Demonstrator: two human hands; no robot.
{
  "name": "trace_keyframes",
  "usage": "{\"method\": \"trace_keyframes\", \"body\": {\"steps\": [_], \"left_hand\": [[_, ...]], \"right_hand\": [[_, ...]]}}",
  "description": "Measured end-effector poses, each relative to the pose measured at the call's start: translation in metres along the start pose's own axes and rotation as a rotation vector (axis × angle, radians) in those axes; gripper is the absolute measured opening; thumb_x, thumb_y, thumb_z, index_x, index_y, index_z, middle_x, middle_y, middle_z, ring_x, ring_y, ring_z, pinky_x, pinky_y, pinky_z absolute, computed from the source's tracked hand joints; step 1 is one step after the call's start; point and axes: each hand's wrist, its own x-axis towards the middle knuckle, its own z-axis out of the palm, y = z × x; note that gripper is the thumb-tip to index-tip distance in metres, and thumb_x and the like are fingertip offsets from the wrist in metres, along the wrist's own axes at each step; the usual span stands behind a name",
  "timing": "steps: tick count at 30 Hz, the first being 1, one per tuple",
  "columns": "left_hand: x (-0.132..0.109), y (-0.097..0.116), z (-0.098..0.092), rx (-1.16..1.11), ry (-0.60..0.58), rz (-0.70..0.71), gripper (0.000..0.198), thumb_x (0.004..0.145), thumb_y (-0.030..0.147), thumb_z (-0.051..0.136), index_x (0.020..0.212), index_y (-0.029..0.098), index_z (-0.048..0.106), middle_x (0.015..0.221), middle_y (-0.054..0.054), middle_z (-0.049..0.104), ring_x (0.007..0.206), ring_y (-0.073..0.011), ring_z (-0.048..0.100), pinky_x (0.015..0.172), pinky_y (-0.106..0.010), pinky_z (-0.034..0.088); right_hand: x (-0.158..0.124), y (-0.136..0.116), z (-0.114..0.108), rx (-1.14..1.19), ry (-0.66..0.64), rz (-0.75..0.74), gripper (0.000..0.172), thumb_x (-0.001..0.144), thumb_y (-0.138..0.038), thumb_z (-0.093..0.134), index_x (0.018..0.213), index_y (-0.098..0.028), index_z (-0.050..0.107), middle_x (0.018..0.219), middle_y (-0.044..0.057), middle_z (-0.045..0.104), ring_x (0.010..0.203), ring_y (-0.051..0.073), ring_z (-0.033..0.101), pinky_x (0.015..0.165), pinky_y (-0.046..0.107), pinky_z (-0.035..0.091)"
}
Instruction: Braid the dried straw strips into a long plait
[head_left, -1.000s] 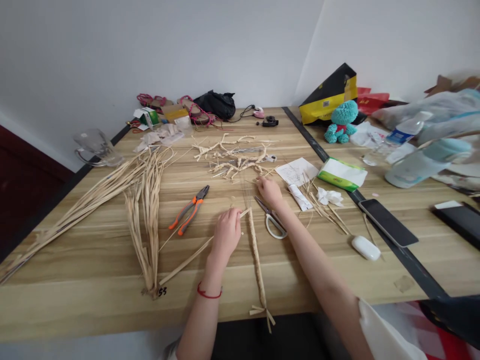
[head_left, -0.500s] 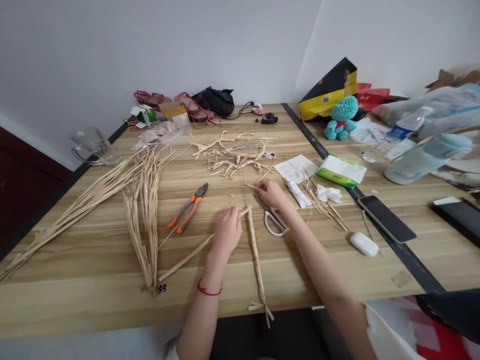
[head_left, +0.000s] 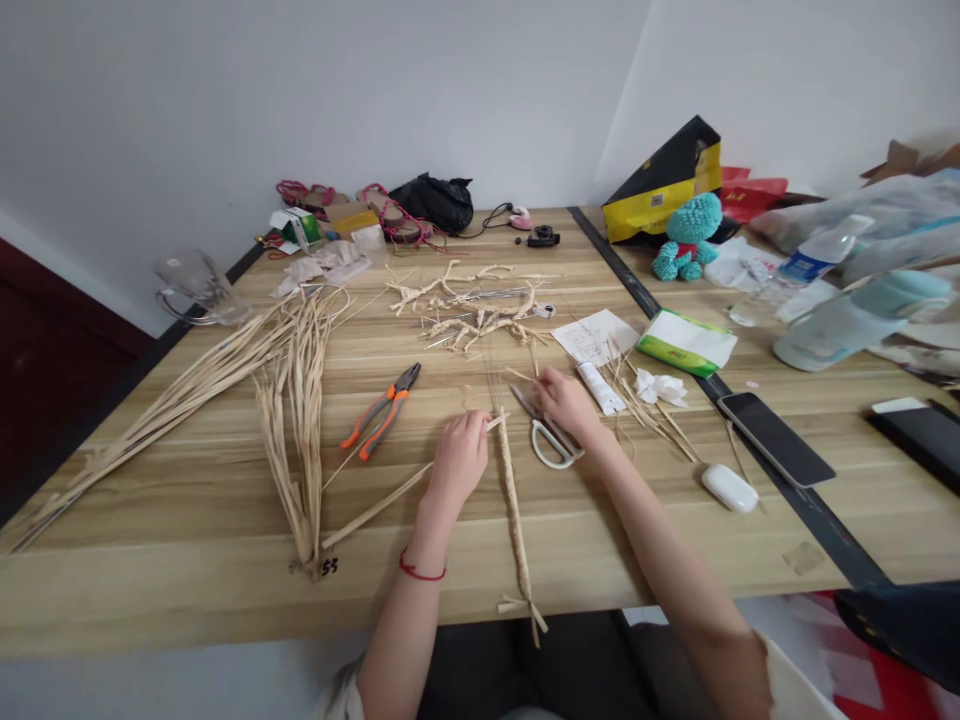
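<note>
A long braided straw cord [head_left: 514, 510] runs down the wooden table [head_left: 187, 560] to its near edge. My left hand [head_left: 459, 462] is closed on the cord's upper end together with a flat straw strip [head_left: 375, 510] slanting down to the left. My right hand [head_left: 568, 400] is closed in a pinch on a thin straw piece [head_left: 519, 375], just above white-handled scissors [head_left: 546, 436].
Orange-and-grey pliers [head_left: 381, 410] lie left of my hands. Long straw bundles [head_left: 292, 400] spread over the left side. Woven straw twigs [head_left: 472, 305], paper, a tissue pack [head_left: 684, 342], a phone [head_left: 775, 440], a white earbud case [head_left: 730, 488] and a teal crochet toy [head_left: 688, 236] sit around.
My right hand has drawn back from the straw twigs toward me, with a thin straw pinched in it. The left hand stays on the cord's end.
</note>
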Motion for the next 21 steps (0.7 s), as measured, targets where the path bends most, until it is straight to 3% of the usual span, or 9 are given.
{"method": "trace_keyframes", "body": {"steps": [4,11,17,21], "left_hand": [[0.000,0.000,0.000,0.012,0.001,0.008,0.018,0.092,0.018,0.036,0.096,0.020,0.053,0.090,-0.006,0.064,0.086,-0.0188,0.059,0.078,-0.033,0.044],[0.000,0.002,0.000,0.035,-0.043,0.026,0.018,0.092,0.018,0.036,0.094,0.020,0.053,0.091,-0.006,0.063,0.087,-0.0183,0.059,0.079,-0.033,0.044],[0.000,0.003,0.000,0.058,-0.067,0.038,0.017,0.093,0.018,0.036,0.094,0.020,0.052,0.091,-0.005,0.063,0.086,-0.0185,0.058,0.077,-0.032,0.043],[-0.001,0.003,0.000,0.073,-0.077,0.039,0.017,0.093,0.019,0.035,0.094,0.020,0.052,0.090,-0.005,0.063,0.085,-0.0181,0.058,0.076,-0.031,0.042]], "right_hand": [[-0.002,0.006,-0.002,0.019,0.203,0.047,0.025,0.092,-0.028,0.040,0.094,-0.014,0.061,0.098,0.012,0.063,0.094,0.022,0.055,0.084,0.030,0.040],[-0.001,0.007,0.012,-0.045,0.030,0.076,0.026,0.090,-0.019,0.042,0.099,-0.014,0.067,0.102,0.013,0.063,0.102,0.023,0.052,0.089,0.032,0.036],[-0.008,0.009,0.015,-0.072,0.098,0.087,0.022,0.087,-0.027,0.053,0.097,-0.013,0.065,0.100,0.013,0.061,0.099,0.025,0.052,0.086,0.033,0.039],[-0.007,0.015,0.022,-0.056,0.138,0.126,0.017,0.086,-0.019,0.051,0.096,-0.012,0.063,0.096,0.014,0.063,0.093,0.024,0.055,0.081,0.032,0.040]]}}
